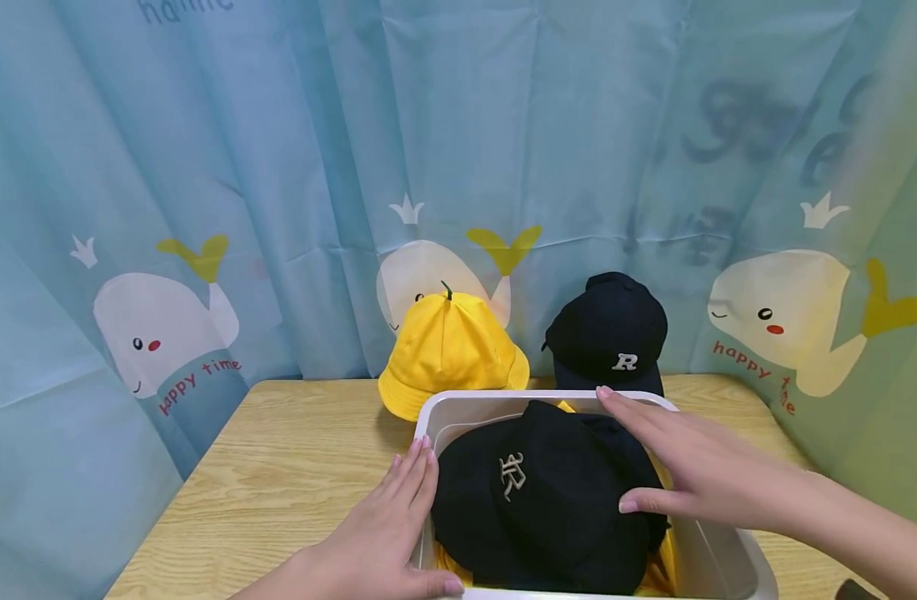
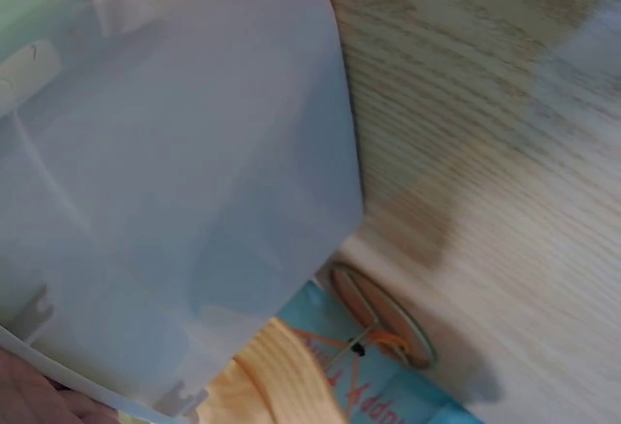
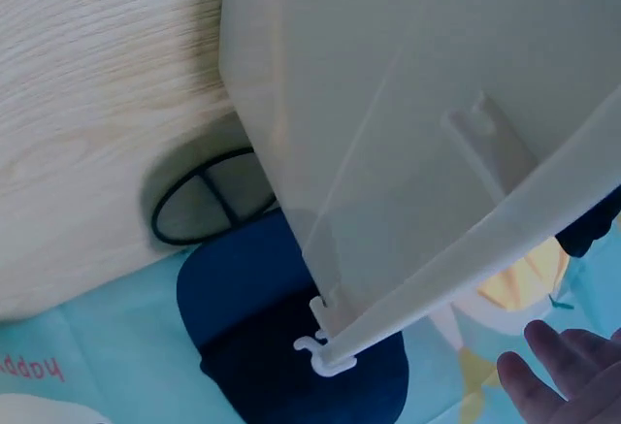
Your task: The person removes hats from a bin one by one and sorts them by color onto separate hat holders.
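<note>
A white plastic bin stands at the table's front, holding a black cap with a stitched emblem; yellow fabric shows beneath it. My left hand lies along the bin's left rim, fingers straight, thumb near the front rim. Over the bin's right side reaches my right hand, fingers extended to the back rim and thumb spread over the cap; whether the thumb touches the cap, I cannot tell. In the right wrist view, some right-hand fingers show beyond the rim.
Behind the bin are a yellow bucket hat and a dark cap with a white R. A round-based stand is beside the dark cap. The wooden table meets a blue whale-print curtain.
</note>
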Tool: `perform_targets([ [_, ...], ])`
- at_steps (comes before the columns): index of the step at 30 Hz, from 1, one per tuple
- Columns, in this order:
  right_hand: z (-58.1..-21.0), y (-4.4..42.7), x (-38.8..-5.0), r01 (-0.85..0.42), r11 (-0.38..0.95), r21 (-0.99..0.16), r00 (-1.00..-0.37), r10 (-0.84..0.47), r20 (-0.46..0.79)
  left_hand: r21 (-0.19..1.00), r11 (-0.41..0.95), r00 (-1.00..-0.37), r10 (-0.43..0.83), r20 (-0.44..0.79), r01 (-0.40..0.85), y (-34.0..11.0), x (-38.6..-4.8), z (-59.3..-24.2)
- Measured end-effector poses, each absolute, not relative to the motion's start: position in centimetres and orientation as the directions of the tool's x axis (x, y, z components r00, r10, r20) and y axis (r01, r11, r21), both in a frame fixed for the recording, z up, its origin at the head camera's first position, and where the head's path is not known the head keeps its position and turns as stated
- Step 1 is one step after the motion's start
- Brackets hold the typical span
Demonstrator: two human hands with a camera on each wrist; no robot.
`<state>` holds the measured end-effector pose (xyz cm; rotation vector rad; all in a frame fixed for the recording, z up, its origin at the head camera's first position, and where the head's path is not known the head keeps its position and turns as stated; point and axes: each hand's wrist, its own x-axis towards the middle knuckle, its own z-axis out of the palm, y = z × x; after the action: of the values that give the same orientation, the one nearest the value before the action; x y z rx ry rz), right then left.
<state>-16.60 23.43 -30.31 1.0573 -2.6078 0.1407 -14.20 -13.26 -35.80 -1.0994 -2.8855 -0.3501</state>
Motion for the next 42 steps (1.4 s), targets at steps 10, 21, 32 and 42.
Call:
perform_targets([
  [10,-31.1,21.8,-17.7,-0.703,0.701,-0.120,-0.710,-0.678,0.191,0.199,0.715,-0.742,0.657,0.135,0.670,-13.4,-14.2,-36.1],
  [21,-31.3,20.5,-17.9,-0.592,0.681,-0.430,-0.746,-0.666,-0.027,0.147,0.704,-0.719,0.674,0.168,0.695,-13.3,-14.3,-36.4],
  [32,-31.2,19.4,-17.4,-0.605,0.519,-0.604,-0.743,-0.640,0.195,0.143,0.703,-0.718,0.680,0.152,0.696,-13.4,-14.4,-36.2],
  [42,-29.2,18.4,-17.7,-0.474,0.280,-0.835,-0.744,-0.635,0.209,0.145,0.672,-0.686,0.722,0.088,0.726,-13.3,-14.7,-35.1],
])
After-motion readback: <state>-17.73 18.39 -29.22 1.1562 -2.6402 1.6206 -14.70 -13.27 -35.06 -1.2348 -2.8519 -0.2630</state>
